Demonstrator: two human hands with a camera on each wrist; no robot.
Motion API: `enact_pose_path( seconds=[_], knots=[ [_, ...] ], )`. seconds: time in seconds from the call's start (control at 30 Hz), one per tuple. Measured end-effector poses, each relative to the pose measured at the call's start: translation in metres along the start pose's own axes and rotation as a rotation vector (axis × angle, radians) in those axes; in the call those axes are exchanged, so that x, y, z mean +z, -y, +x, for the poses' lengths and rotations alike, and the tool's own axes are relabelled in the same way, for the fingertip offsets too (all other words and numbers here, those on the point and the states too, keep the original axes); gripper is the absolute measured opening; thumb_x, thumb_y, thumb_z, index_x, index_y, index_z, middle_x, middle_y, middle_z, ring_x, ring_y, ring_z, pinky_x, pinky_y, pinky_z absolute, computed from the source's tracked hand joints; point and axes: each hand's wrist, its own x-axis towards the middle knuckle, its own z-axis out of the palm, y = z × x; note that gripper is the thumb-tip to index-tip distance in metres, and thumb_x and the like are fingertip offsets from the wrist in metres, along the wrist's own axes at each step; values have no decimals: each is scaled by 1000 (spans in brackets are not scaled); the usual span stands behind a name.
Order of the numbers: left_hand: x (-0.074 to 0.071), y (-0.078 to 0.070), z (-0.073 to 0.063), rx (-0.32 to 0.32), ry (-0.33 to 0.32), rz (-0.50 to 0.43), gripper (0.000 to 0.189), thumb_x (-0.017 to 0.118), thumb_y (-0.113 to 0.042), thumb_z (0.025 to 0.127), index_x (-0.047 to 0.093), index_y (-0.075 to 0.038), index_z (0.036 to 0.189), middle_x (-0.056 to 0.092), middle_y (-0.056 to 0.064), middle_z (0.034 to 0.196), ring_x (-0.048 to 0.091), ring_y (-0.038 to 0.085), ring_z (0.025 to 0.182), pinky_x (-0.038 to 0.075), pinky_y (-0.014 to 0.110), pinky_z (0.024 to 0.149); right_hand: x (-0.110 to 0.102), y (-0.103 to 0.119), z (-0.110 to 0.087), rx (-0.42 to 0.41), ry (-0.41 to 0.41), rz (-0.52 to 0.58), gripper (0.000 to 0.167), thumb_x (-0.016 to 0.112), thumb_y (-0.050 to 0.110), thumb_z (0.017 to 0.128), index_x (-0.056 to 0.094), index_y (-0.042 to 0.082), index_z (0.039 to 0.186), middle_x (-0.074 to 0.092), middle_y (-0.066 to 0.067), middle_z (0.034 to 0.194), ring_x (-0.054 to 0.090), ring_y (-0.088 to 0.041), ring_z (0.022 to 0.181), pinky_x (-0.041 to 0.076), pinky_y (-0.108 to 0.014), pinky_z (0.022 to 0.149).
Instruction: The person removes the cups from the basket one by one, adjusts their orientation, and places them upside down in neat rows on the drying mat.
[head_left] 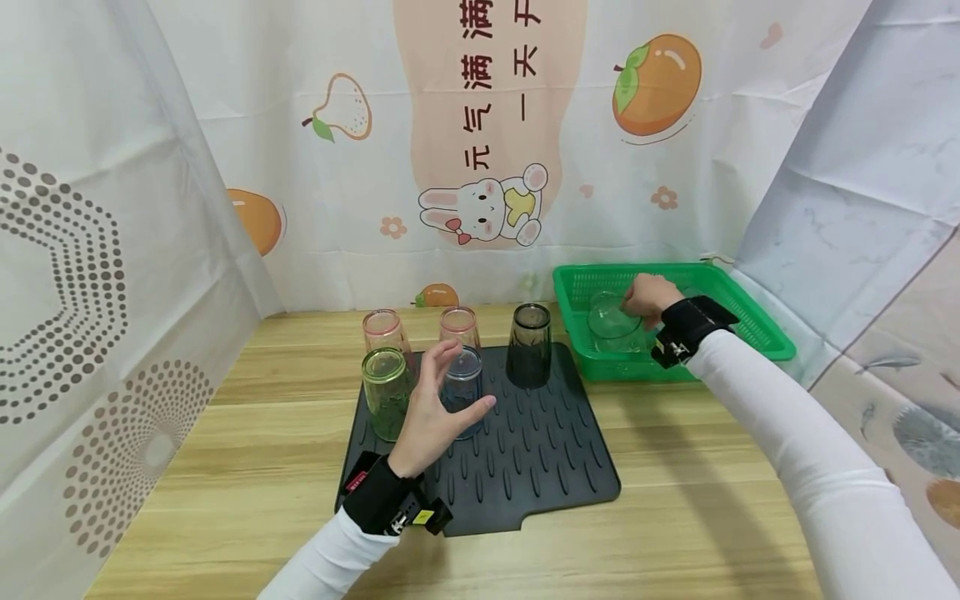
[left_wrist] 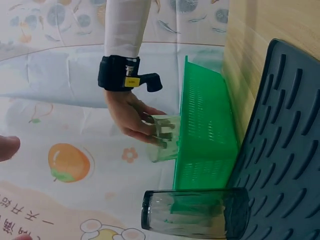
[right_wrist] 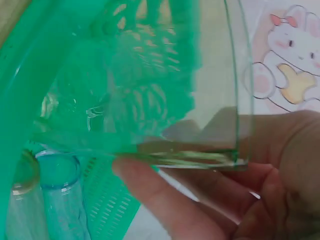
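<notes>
My right hand (head_left: 651, 298) reaches over the green basket (head_left: 630, 367) and pinches a clear glass cup (head_left: 609, 321) at its edge. In the right wrist view, the thumb and fingers lie on both sides of the cup's wall. My left hand (head_left: 433, 417) is over the black ribbed mat (head_left: 517, 467), thumb and fingers spread with nothing between them. It partly covers a blue glass (head_left: 462, 379). Close by stand a green glass (head_left: 386, 396) and two pink glasses, one at the left (head_left: 382, 323) and one behind the blue (head_left: 459, 323).
A grey-black glass (head_left: 529, 350) stands on the mat near the basket. Inside the basket are more glasses, among them a bluish one (right_wrist: 59, 172). The wooden table (head_left: 247, 467) backs onto a printed curtain (head_left: 300, 200).
</notes>
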Motion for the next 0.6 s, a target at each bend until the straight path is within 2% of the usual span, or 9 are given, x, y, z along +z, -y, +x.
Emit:
enact_pose_path(
  seconds=[0.03, 0.1, 0.17, 0.23, 0.3, 0.4, 0.43, 0.57, 0.6],
  knots=[
    [-1, -12, 0, -7, 10, -17, 85, 73, -24, 89, 17, -20, 153, 27, 4, 155, 23, 19, 143, 20, 37, 121, -2, 0, -4, -7, -6, 14, 27, 49, 0, 93, 64, -14, 112, 60, -36, 107, 63, -24, 54, 61, -36, 52],
    [-2, -42, 1, -20, 25, -64, 80, 70, -20, 91, 19, -14, 152, 30, 11, 152, 25, 24, 142, 21, 41, 121, -5, 2, -11, -24, -20, 38, 30, 50, -1, 94, 61, -15, 118, 53, -38, 121, 65, -27, 63, 63, -38, 58],
    [-4, -75, 3, -57, 39, -106, 73, 67, -18, 94, 22, -8, 150, 33, 17, 149, 28, 27, 141, 22, 41, 120, -10, 4, -16, -53, -44, 55, 30, 50, -1, 94, 61, -14, 119, 52, -38, 123, 66, -30, 69, 62, -39, 60],
    [-6, -99, 5, -94, 52, -150, 66, 64, -14, 95, 26, -5, 148, 37, 20, 146, 32, 29, 139, 24, 40, 120, -15, 6, -22, -84, -73, 73, 29, 52, 0, 94, 61, -14, 118, 54, -36, 121, 65, -31, 73, 62, -39, 61],
    [-6, -109, 5, -120, 74, -203, 60, 61, -10, 97, 28, -2, 146, 40, 22, 144, 35, 31, 137, 26, 38, 119, -20, 9, -26, -117, -94, 94, 30, 51, 0, 95, 61, -13, 120, 56, -35, 120, 63, -33, 77, 61, -39, 63],
    [-2, -103, 4, -129, 109, -315, 53, 55, -14, 101, 30, -2, 146, 43, 21, 142, 38, 31, 135, 31, 38, 117, -28, 17, -33, -162, -151, 109, 29, 50, 0, 96, 61, -11, 120, 59, -32, 118, 60, -29, 73, 56, -35, 60],
    [2, -83, 1, -112, 120, -357, 51, 52, -18, 102, 31, -3, 146, 43, 21, 142, 39, 31, 134, 32, 38, 117, -31, 20, -35, -174, -179, 112, 29, 50, 0, 95, 62, -11, 120, 60, -32, 117, 57, -26, 69, 52, -32, 56],
    [15, -17, -4, -151, 196, -559, 46, 36, -26, 108, 30, -8, 149, 44, 15, 145, 40, 27, 134, 35, 39, 115, -35, 36, -42, -252, -328, 93, 29, 51, -1, 93, 66, -7, 116, 65, -28, 108, 37, -16, 48, 28, -25, 44],
    [17, -10, -4, -177, 210, -602, 45, 31, -24, 109, 29, -6, 150, 42, 16, 146, 38, 28, 136, 33, 40, 116, -34, 41, -43, -282, -369, 80, 28, 51, -1, 92, 68, -7, 114, 66, -27, 106, 32, -14, 46, 23, -24, 43]
  ],
)
